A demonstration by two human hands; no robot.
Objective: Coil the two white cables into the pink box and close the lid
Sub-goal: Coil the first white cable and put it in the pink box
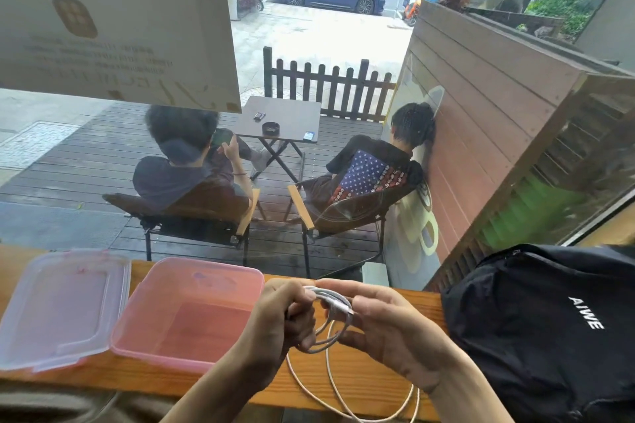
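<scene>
A white cable (331, 311) is wound into a small coil held between both hands above the wooden counter. My left hand (285, 316) grips the coil's left side with curled fingers. My right hand (381, 323) pinches its right side near the plug. Loose white cable (330, 385) trails down in loops onto the counter and over its front edge. The pink box (192, 312) stands open and empty to the left of my hands. Its clear lid (58, 306) lies flat beside it at the far left. I cannot tell whether the loops belong to one cable or two.
A narrow wooden counter (343, 385) runs along a window. A black backpack (549, 326) takes up its right end. Beyond the glass, two people sit in folding chairs on a deck. A paper notice (113, 17) is stuck to the window at the upper left.
</scene>
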